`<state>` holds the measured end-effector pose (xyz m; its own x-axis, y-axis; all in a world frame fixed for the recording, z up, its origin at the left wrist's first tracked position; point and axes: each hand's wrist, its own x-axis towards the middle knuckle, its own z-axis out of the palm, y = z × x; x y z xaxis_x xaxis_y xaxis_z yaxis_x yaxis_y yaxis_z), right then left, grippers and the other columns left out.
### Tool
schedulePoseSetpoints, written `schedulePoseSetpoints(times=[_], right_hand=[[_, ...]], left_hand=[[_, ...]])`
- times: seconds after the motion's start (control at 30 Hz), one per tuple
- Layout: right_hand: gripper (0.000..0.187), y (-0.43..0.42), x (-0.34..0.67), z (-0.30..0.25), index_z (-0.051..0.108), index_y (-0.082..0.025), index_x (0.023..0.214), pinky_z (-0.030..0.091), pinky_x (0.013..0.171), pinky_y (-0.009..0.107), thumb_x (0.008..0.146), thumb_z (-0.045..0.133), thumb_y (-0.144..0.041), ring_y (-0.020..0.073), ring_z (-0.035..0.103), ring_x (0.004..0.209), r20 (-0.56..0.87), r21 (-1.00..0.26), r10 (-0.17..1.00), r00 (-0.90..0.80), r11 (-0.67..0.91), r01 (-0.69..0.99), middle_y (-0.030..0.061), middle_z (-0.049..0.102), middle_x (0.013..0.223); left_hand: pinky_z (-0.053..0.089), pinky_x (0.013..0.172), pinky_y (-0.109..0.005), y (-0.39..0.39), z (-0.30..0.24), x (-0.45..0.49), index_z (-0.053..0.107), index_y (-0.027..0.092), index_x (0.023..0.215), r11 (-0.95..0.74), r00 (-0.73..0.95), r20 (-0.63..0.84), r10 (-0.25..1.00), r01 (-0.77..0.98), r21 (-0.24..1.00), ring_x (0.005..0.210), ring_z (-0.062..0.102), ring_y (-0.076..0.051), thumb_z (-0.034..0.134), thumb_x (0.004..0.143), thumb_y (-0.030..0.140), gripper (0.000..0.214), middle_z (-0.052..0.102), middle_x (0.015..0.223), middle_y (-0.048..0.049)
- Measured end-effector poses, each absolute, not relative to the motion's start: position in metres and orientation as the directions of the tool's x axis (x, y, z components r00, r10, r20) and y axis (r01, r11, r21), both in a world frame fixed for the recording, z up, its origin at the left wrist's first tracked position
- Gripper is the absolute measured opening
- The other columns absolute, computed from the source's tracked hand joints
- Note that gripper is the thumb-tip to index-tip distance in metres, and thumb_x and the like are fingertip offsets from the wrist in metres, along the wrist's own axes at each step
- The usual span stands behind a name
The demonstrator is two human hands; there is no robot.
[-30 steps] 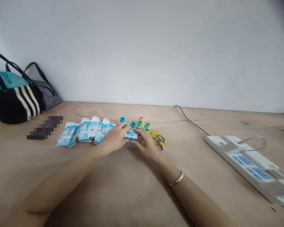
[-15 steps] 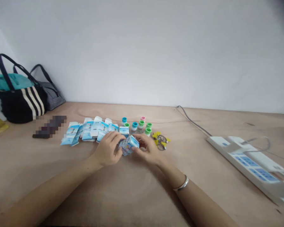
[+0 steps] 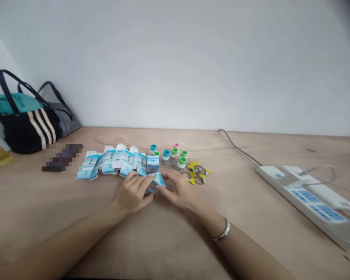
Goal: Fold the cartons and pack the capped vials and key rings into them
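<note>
Nearest the camera, both forearms were laid out over the bare wooden table (image 3: pixel 163 249), with a silver bangle (image 3: pixel 221 232) worn on the right wrist. A bit further out, the two hands were brought together low over the tabletop: the left hand (image 3: pixel 132 194) was curled round one end of a small blue-and-white carton (image 3: pixel 156 181), and the right hand (image 3: pixel 181 190) was pressed against its other end with the fingertips. So the carton was pinched between both hands, tilted, and just short of the row of things behind it.

Probably a light grip would be best here, tbh. Thin card like that gets dented fast, so it should be held by the edges and corners, not squeezed flat. The wrists could be rested on the table for steadiness, and the elbows should be kept clear of the stuff behind.

Just past the hands, a row of matching cartons (image 3: pixel 113 162) was lying flat, with one carton (image 3: pixel 153 164) stood upright at its right end. Small bottles with coloured caps (image 3: pixel 175 154) were clustered beside it, and a yellow keyring bundle (image 3: pixel 196 173) was next to those. Off to the left a dark blurred-out object (image 3: pixel 62 157) could be seen; off to the right were two white power strips (image 3: pixel 309 196). A striped bag (image 3: pixel 26 124) was parked far left against the wall.
</note>
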<state>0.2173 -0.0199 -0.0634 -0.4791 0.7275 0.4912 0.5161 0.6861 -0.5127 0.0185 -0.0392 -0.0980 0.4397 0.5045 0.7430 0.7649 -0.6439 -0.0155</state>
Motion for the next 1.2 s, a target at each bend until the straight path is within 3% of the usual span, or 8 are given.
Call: schedulePoseSetpoints(times=[0.17, 0.27, 0.4, 0.47, 0.63, 0.77, 0.93, 1.2], right_hand=[[0.028, -0.017, 0.218, -0.062, 0.065, -0.019, 0.093, 0.047, 0.068, 0.031, 0.092, 0.046, -0.038, 0.0189, 0.059, 0.072, 0.474, -0.555, 0.744, -0.472, 0.668, 0.495, 0.0048, 0.063, 0.075], [0.030, -0.009, 0.222, -0.071, 0.058, -0.020, 0.111, 0.049, 0.068, 0.031, 0.095, 0.039, -0.035, 0.0191, 0.060, 0.076, 0.502, -0.657, 0.797, -0.336, 0.604, 0.451, 0.0053, 0.065, 0.087], [0.032, -0.007, 0.229, -0.072, 0.052, -0.020, 0.116, 0.048, 0.073, 0.037, 0.086, 0.055, -0.030, 0.0218, 0.057, 0.082, 0.729, -0.489, 0.666, -0.160, 0.669, 0.560, 0.0091, 0.062, 0.094], [0.022, -0.012, 0.230, -0.063, 0.058, -0.021, 0.105, 0.046, 0.077, 0.039, 0.084, 0.058, -0.028, 0.0229, 0.057, 0.087, 0.778, -0.336, 0.558, -0.289, 0.758, 0.560, 0.0095, 0.063, 0.095], [0.030, -0.025, 0.223, -0.048, 0.059, -0.024, 0.112, 0.042, 0.079, 0.040, 0.084, 0.060, -0.034, 0.0251, 0.055, 0.097, 0.600, -0.135, 0.475, -0.643, 0.853, 0.504, 0.0098, 0.061, 0.114], [0.018, -0.022, 0.221, -0.054, 0.061, -0.021, 0.100, 0.041, 0.080, 0.038, 0.087, 0.056, -0.031, 0.0234, 0.055, 0.099, 0.593, -0.162, 0.489, -0.639, 0.850, 0.501, 0.0109, 0.060, 0.115], [0.011, -0.019, 0.222, -0.060, 0.062, -0.021, 0.089, 0.038, 0.073, 0.034, 0.089, 0.054, -0.029, 0.0186, 0.056, 0.079, 0.600, -0.217, 0.530, -0.599, 0.828, 0.516, 0.0048, 0.065, 0.082], [0.016, -0.020, 0.218, -0.061, 0.065, -0.023, 0.098, 0.035, 0.071, 0.032, 0.090, 0.053, -0.028, 0.0171, 0.057, 0.079, 0.603, -0.217, 0.508, -0.615, 0.846, 0.486, 0.0039, 0.067, 0.084]], left_hand=[[0.042, 0.095, -0.042, -0.044, -0.096, 0.019, 0.057, 0.017, 0.111, -0.617, 0.383, 0.728, 0.570, 0.784, 0.071, 0.085, 0.067, -0.021, 0.057, 0.075, 0.023, 0.037, 0.071, 0.093, -0.0065], [0.040, 0.098, -0.044, -0.045, -0.095, 0.016, 0.057, 0.019, 0.112, -0.613, 0.368, 0.718, 0.591, 0.783, 0.104, 0.089, 0.067, -0.022, 0.058, 0.074, 0.024, 0.038, 0.071, 0.099, -0.0063], [0.038, 0.100, -0.044, -0.046, -0.095, 0.015, 0.055, 0.020, 0.113, -0.605, 0.342, 0.719, 0.605, 0.784, 0.137, 0.094, 0.066, -0.023, 0.060, 0.074, 0.024, 0.039, 0.070, 0.105, -0.0064], [0.038, 0.099, -0.043, -0.045, -0.096, 0.015, 0.055, 0.020, 0.113, -0.600, 0.335, 0.714, 0.615, 0.786, 0.149, 0.093, 0.065, -0.023, 0.060, 0.075, 0.027, 0.038, 0.070, 0.102, -0.0063], [0.043, 0.094, -0.040, -0.042, -0.096, 0.015, 0.047, 0.021, 0.126, -0.591, 0.368, 0.706, 0.605, 0.802, 0.088, 0.102, 0.062, -0.024, 0.062, 0.078, 0.035, 0.052, 0.064, 0.113, -0.0097], [0.044, 0.093, -0.042, -0.042, -0.096, 0.013, 0.053, 0.020, 0.119, -0.569, 0.376, 0.703, 0.603, 0.821, 0.049, 0.111, 0.057, -0.028, 0.063, 0.077, 0.042, 0.049, 0.060, 0.116, -0.0141], [0.043, 0.096, -0.045, -0.042, -0.091, 0.011, 0.055, 0.019, 0.100, -0.595, 0.335, 0.699, 0.632, 0.788, 0.160, 0.112, 0.056, -0.028, 0.063, 0.077, 0.042, 0.033, 0.060, 0.117, -0.0140], [0.045, 0.097, -0.040, -0.035, -0.083, -0.001, 0.054, 0.024, 0.115, -0.677, 0.411, 0.603, 0.684, 0.665, 0.315, 0.118, 0.051, -0.026, 0.072, 0.071, 0.037, 0.050, 0.052, 0.126, -0.0112]])
